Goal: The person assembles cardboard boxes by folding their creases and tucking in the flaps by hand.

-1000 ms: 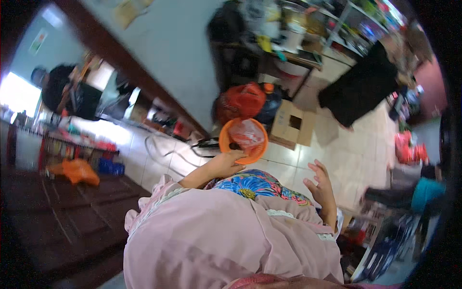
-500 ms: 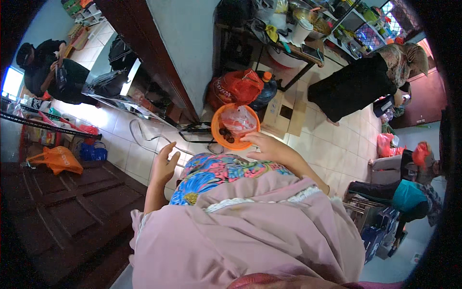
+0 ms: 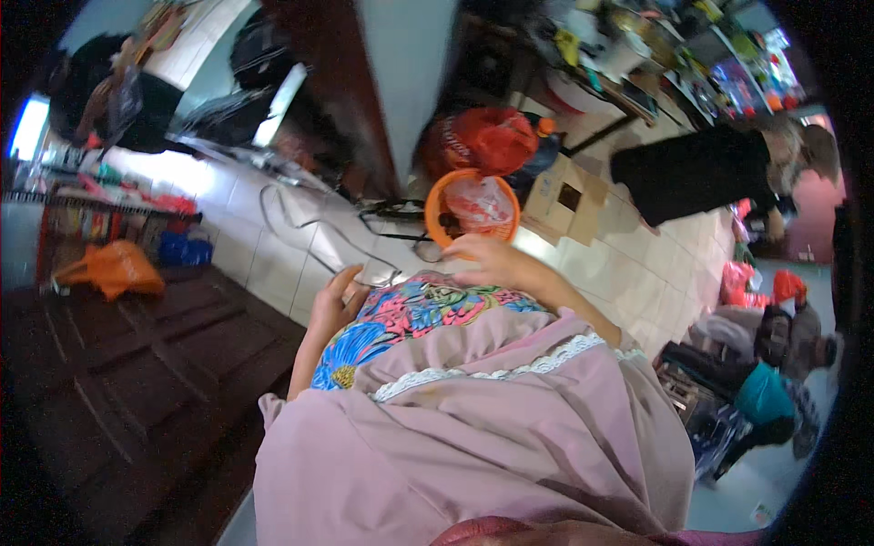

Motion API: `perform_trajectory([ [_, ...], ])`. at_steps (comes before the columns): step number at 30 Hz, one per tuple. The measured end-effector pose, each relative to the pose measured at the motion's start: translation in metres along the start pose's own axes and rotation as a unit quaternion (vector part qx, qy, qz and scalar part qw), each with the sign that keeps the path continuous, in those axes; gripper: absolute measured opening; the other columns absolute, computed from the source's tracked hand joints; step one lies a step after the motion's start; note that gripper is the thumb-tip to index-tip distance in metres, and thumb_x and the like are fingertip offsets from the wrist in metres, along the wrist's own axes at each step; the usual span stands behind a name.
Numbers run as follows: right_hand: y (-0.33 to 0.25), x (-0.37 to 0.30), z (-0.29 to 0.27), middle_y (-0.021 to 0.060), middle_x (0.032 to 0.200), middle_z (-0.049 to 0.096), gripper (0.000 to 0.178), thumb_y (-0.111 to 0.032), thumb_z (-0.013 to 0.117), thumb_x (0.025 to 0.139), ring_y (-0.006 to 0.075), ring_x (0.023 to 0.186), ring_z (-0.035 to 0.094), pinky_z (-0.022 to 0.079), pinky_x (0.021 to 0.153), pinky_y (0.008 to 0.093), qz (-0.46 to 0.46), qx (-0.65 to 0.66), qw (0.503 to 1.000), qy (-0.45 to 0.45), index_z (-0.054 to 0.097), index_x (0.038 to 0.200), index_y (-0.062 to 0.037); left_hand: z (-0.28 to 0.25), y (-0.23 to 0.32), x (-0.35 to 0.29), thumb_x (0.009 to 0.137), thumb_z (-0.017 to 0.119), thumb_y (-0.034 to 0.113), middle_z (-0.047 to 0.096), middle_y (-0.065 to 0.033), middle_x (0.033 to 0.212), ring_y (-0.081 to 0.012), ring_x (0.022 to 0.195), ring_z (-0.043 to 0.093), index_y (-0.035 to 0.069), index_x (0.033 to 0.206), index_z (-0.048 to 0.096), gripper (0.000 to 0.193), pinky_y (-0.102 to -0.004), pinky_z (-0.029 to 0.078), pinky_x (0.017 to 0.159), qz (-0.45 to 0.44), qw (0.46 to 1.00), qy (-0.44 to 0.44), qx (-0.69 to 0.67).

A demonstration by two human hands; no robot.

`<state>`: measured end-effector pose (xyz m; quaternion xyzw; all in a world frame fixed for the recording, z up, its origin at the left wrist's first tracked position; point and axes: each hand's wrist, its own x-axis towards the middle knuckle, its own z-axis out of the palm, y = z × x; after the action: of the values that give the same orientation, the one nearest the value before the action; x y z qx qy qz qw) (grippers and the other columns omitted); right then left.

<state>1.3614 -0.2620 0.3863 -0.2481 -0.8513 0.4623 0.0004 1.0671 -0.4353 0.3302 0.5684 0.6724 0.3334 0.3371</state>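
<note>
My left hand (image 3: pixel 335 302) hovers beside my flowered skirt (image 3: pixel 428 305), its fingers loosely bent and apart, with nothing seen in them. Reaching inward over the skirt's far edge, my right hand (image 3: pixel 492 264) has its fingers stretched out and slightly blurred, and no held thing shows. Just beyond that hand stands an orange bucket (image 3: pixel 435 205) on the floor. Inside the bucket lie a clear-and-red plastic bag (image 3: pixel 480 202) and some dark brown pieces too blurred to name. The right hand overlaps the bucket's near rim; whether it touches I cannot tell.
A red plastic bag (image 3: pixel 496 141) and a cardboard box (image 3: pixel 564 200) adjoin the bucket. A dark wooden door (image 3: pixel 155 391) is at left, near an orange bag (image 3: pixel 114 270). A loose strap (image 3: pixel 282 223) lies on the tiles. Other people are at far left and right.
The view has shifted, so the bucket and room appear further right. My left hand's fingers have drawn closer together; the right hand has moved slightly inward over the bucket's near rim.
</note>
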Motion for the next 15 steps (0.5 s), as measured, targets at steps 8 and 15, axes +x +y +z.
perform_trajectory([
  [8,-0.103,0.134,-0.086,0.0134,0.133,0.047,0.059,-0.009,0.070,0.078,0.0254,0.119,0.048,0.039,0.096,0.0344,-0.079,-0.038,0.865,0.494,0.045,0.131,-0.0004,-0.102,-0.047,0.000,0.085,0.064,0.028,0.063,-0.0175,0.108,-0.0311,0.101,0.060,0.009,0.124,0.056,0.044,-0.0355,0.048,0.085,-0.205,0.964,-0.059,-0.157],
  [15,-0.180,0.283,-0.134,0.0199,0.130,0.043,0.071,-0.016,0.065,0.087,0.0258,0.114,0.047,0.035,0.101,0.0360,-0.248,-0.041,0.692,0.677,0.020,0.138,0.0068,-0.262,-0.106,-0.006,0.084,0.065,0.026,0.057,-0.0174,0.121,-0.0330,0.108,0.057,0.009,0.123,0.056,0.043,-0.0355,0.047,0.088,-0.164,0.985,0.037,0.041],
])
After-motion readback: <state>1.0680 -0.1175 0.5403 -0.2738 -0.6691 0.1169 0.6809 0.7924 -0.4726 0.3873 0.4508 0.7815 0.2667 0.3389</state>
